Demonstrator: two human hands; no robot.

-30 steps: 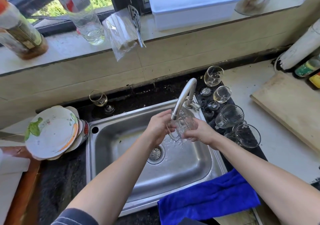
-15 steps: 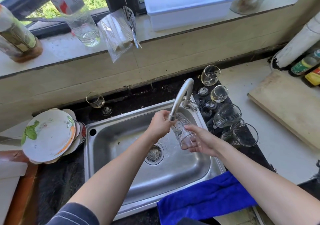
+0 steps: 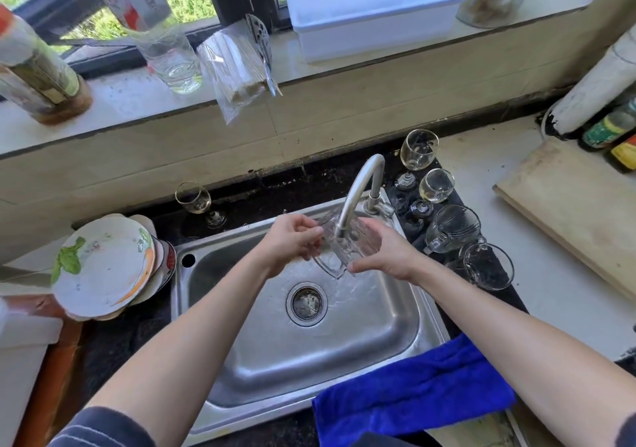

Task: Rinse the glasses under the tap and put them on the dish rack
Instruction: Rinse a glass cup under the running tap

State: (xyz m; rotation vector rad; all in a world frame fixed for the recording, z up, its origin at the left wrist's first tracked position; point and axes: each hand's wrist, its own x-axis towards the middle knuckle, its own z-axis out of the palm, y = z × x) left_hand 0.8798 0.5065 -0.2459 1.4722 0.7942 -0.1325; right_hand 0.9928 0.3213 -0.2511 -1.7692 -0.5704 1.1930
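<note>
Blue cloth (image 3: 413, 388) is draped over the near edge of the sink (image 3: 378, 340). Above the basin both hands are on one clear glass (image 3: 344, 250). The left hand (image 3: 290, 241) pinches its side with curled fingers, and the right hand (image 3: 385, 253) curls around the other side. The glass is tilted, right under the tap (image 3: 358, 188) spout. Just right of the tap, other glasses (image 3: 451, 228) sit on a dark mat (image 3: 506, 300). A stemmed glass (image 3: 193, 198) stands on the worktop behind the sink, left side.
</note>
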